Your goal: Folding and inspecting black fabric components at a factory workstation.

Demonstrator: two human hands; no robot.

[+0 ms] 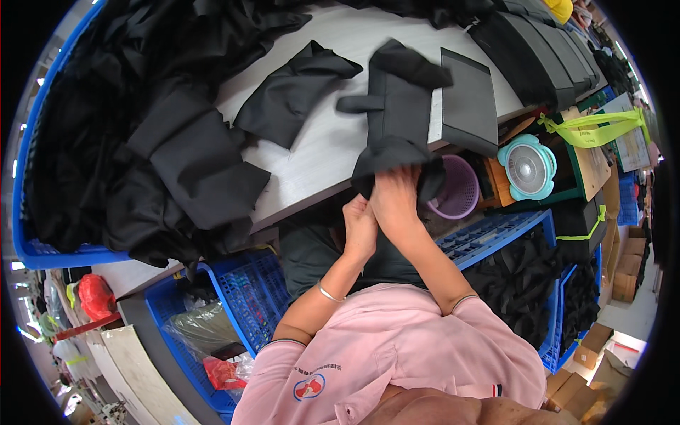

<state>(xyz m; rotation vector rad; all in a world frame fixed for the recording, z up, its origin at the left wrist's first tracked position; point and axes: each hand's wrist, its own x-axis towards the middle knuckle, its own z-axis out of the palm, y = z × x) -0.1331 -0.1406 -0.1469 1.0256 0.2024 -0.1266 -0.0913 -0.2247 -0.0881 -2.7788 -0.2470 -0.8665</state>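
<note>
A long black fabric piece [399, 106] with a narrow side tab lies on the table and hangs over its near edge. My right hand [394, 202] grips the bunched near end of the fabric, its fingertips partly hidden by the cloth. Close beside it, my left hand [360, 225] has its fingers pinched together at the lower edge of the same cloth. The far end of the piece is folded over and slightly blurred. Just right of it rests a flat dark grey panel with black edges [469, 99]. A loose black cloth piece [294, 92] lies to the left.
A large blue crate [71, 256] heaped with black fabric [177, 149] fills the left. Black-and-grey panels [535, 53] are stacked far right. A purple basket [455, 188] and a turquoise fan [528, 168] stand at right. Blue crates [251, 297] flank my lap.
</note>
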